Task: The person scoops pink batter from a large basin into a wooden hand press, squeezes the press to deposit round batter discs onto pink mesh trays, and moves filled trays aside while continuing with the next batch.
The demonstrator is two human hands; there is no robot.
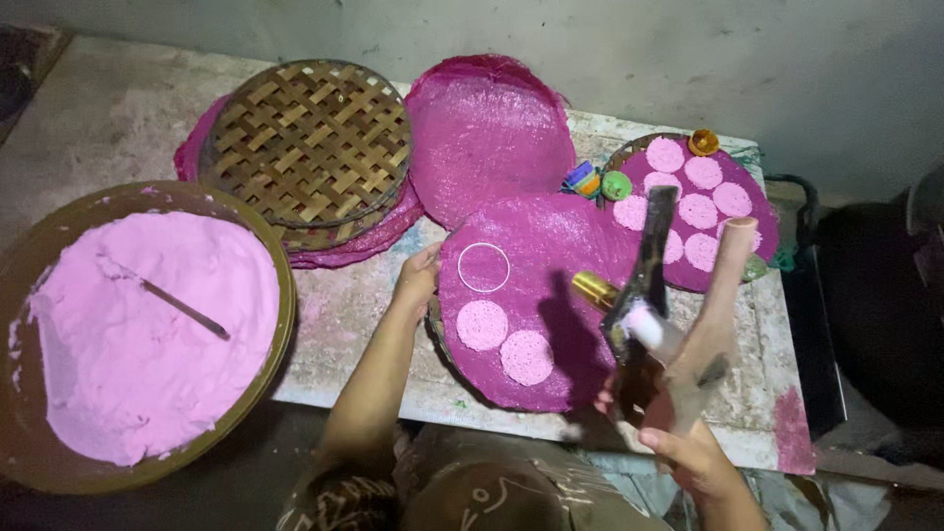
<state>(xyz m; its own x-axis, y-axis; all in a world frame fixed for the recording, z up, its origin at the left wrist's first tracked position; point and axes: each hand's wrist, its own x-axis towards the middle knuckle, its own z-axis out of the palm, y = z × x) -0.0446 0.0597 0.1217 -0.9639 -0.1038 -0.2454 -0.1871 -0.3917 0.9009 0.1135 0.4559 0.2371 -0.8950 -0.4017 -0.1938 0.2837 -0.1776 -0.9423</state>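
Upright, tilted slightly rightward, the flat tool (713, 324) is gripped by right hand (688, 447); left hand (418, 280) clasps tray rim (442, 339).

The big bowl (280, 285) of pink paste is cut off by the left and bottom edges, and the stick (185, 309) lying in it is sunk at one end. Beneath the woven bamboo tray (307, 147), a stack of magenta cloth-covered trays (383, 228) shows only as a rim. The right hand (688, 447) is blurred, and so are the dark tool (644, 270) and pale tube (723, 295) in its grip; what they are cannot be told. The far tray (755, 202) is partly hidden behind them. The small coloured things (598, 182) between trays are too small to identify. The desk's (364, 324) near edge is covered by the person's arms.
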